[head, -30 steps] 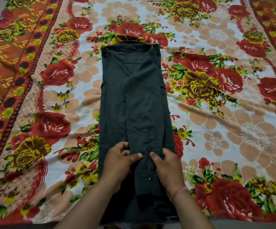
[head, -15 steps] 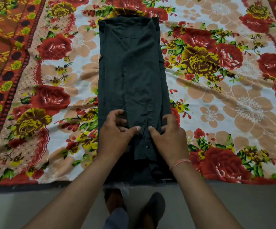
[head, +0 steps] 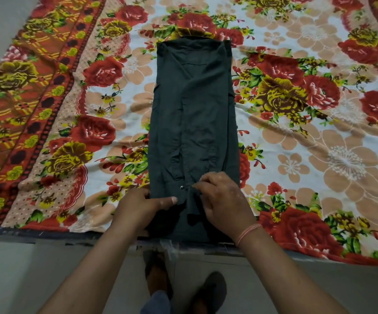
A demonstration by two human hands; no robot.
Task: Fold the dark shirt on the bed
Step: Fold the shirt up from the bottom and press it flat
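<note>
The dark shirt (head: 193,123) lies on the bed as a long narrow strip, its sides folded in and its collar end far from me. Its near end reaches the bed's front edge. My left hand (head: 141,206) grips the shirt's near left edge, thumb on top and fingers under the cloth. My right hand (head: 223,198) pinches a loose dark flap near the middle seam, just right of a small metal snap button (head: 181,188). Both hands rest on the shirt's near end.
A floral bedsheet (head: 308,132) in red, yellow and peach covers the bed, with an orange patterned border (head: 25,98) on the left. The bed's front edge (head: 70,236) runs across below the hands. My feet in dark sandals (head: 208,291) stand on the grey floor.
My left hand has slid left and toward me, from the middle seam to the shirt's near left edge. My right hand stays on the flap. The view has tilted back, showing more floor.
</note>
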